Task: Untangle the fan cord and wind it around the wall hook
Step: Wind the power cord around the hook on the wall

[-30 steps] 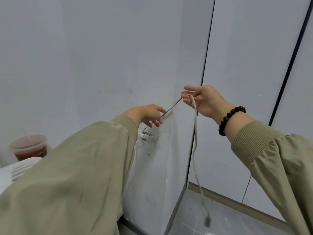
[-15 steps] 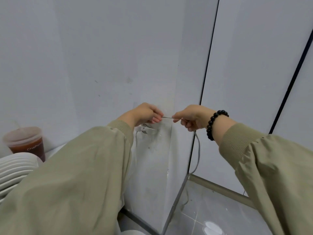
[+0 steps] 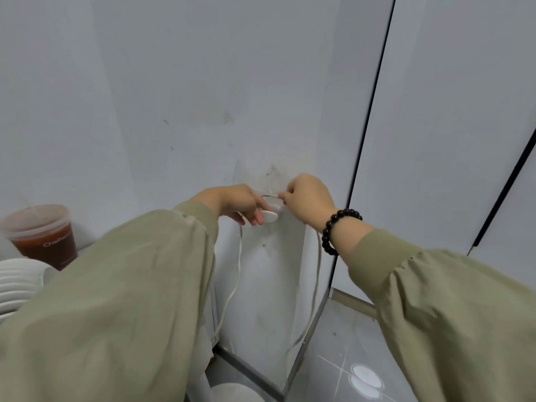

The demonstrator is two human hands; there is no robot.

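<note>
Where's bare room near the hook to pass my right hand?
Bare wall above the wall hook, left of the dark seam. Crowded below: fan cord hangs either side; left hand covers its left, right hand its right.

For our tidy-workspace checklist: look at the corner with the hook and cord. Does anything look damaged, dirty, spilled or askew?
Only the wall stands out: dark smudges and specks mark it just above and below the hook. The cord shows no damage, and the cup is lidded, nothing spilled.
</note>
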